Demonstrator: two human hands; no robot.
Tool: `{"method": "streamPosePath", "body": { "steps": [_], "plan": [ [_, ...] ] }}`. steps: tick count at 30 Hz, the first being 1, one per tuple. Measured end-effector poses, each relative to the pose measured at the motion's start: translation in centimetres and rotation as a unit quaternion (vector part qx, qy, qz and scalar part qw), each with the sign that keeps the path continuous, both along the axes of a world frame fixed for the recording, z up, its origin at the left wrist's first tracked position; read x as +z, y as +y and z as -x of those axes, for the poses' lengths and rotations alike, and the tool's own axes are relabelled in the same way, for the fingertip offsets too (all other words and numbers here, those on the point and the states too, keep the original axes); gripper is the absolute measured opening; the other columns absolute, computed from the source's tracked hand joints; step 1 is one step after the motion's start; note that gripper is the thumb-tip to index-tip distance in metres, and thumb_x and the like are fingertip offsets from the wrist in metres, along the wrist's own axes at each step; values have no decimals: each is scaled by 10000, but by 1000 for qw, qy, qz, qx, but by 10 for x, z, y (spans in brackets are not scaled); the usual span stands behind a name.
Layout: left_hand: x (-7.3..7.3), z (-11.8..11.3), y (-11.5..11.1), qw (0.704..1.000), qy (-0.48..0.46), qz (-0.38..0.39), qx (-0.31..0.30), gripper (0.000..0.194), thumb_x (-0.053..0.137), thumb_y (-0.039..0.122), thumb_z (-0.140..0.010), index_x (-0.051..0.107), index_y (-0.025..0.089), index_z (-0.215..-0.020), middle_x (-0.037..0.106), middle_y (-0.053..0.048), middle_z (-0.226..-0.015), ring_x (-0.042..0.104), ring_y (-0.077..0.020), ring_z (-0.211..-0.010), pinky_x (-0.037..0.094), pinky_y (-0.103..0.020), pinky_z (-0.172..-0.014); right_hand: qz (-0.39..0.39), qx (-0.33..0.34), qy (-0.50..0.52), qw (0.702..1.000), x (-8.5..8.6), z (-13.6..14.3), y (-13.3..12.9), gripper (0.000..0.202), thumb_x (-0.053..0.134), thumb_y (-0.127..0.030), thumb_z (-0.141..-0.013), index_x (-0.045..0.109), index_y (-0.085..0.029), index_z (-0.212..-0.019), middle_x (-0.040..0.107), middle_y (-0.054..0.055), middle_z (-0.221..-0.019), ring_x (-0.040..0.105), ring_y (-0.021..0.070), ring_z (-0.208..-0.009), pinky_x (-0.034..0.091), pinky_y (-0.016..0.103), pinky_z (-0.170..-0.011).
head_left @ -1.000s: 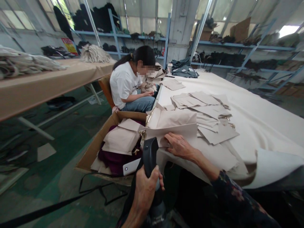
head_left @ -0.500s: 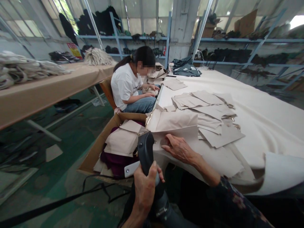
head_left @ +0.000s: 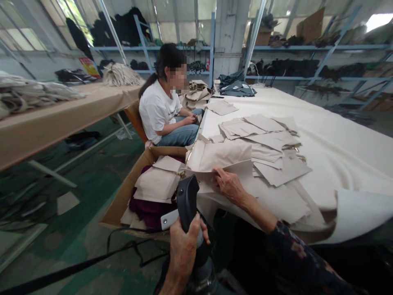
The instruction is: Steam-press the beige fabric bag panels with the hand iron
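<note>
My left hand (head_left: 184,246) is wrapped round a black handheld device (head_left: 187,200) at the lower centre. Just right of the device's head, my right hand (head_left: 229,184) pinches the edge of a beige fabric piece (head_left: 241,170) at the table's near edge. Beside it lies a larger folded beige piece (head_left: 225,155). Several flat beige pieces (head_left: 265,137) with small metal clasps are spread over the table farther right. Left of the device, a cardboard box (head_left: 123,196) holds beige pieces (head_left: 156,182) on dark purple cloth (head_left: 145,213).
A person in a white shirt (head_left: 158,108) sits beyond the box, holding something small. The white-covered table (head_left: 331,143) extends right. Another table (head_left: 101,96) with fabric bundles stands left. Black straps (head_left: 89,259) cross the lower left. Shelves (head_left: 285,48) line the back.
My right thumb and fingers have closed on the fabric edge, which is lifted a little. The device's head has moved slightly down. The seated person has raised their head.
</note>
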State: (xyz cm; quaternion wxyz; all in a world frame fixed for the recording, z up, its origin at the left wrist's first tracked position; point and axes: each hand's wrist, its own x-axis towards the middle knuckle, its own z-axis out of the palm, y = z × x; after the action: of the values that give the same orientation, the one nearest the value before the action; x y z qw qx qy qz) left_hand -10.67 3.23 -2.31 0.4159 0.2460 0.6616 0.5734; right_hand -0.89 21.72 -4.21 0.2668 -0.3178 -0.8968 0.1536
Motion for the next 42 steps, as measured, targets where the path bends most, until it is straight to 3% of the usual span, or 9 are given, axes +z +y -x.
{"method": "streamPosePath", "body": {
  "steps": [4,11,17,24,26,32,37,42],
  "plan": [
    [0,-1,2,1000,10,-3,-7,298,529,424,-828,545,163,-686,567,16,-456,541,-130,-400,451,-242,-443,-18,6,25,1000,-8,-1,1,241,438,-63,-842,618,-143,-982,644,36,-715,609,147,-645,428,209,-646],
    [3,-5,9,1000,-1,-1,-16,294,544,432,-806,544,159,-697,565,14,-458,537,-129,-386,452,-239,-418,-47,23,70,996,-17,-5,-2,250,478,-110,-862,704,-157,-955,674,62,-731,604,137,-630,416,193,-606],
    [7,-7,25,999,14,4,-32,290,550,411,-799,536,159,-657,559,7,-441,540,-129,-379,449,-229,-405,-68,27,28,997,-24,-10,-13,337,479,-82,-860,689,-181,-1105,693,57,-669,578,119,-543,394,187,-550],
    [1,4,42,1000,10,6,-7,303,570,420,-785,556,144,-659,575,-2,-447,551,-137,-370,443,-228,-382,-175,3,-55,983,-36,-12,-20,506,469,-29,-809,606,-253,-1241,719,119,-934,657,197,-745,497,276,-690],
    [4,8,46,1000,8,4,15,303,560,407,-788,554,143,-639,575,-4,-445,551,-134,-366,447,-227,-386,-187,-11,-65,980,-38,-12,-21,499,485,-37,-804,613,-255,-1234,721,122,-918,658,207,-737,505,293,-696],
    [6,15,39,996,47,-15,76,315,573,422,-798,571,146,-649,591,2,-472,566,-135,-398,449,-224,-403,-147,-7,-42,988,-30,-11,-21,454,477,-26,-804,662,-225,-1167,729,96,-811,621,162,-624,495,265,-697],
    [5,10,23,997,48,-6,59,335,544,436,-827,568,150,-654,586,7,-461,558,-131,-395,452,-226,-416,-120,-2,-37,992,-29,-12,-22,476,468,-11,-794,651,-213,-1184,730,101,-806,639,173,-668,490,269,-724],
    [6,-3,30,999,39,3,8,315,536,418,-823,554,149,-661,586,5,-459,557,-126,-389,449,-220,-418,-138,-4,-24,990,-32,-12,-20,467,478,-23,-790,662,-231,-1165,726,121,-907,657,205,-756,499,301,-746]
  ]
}}
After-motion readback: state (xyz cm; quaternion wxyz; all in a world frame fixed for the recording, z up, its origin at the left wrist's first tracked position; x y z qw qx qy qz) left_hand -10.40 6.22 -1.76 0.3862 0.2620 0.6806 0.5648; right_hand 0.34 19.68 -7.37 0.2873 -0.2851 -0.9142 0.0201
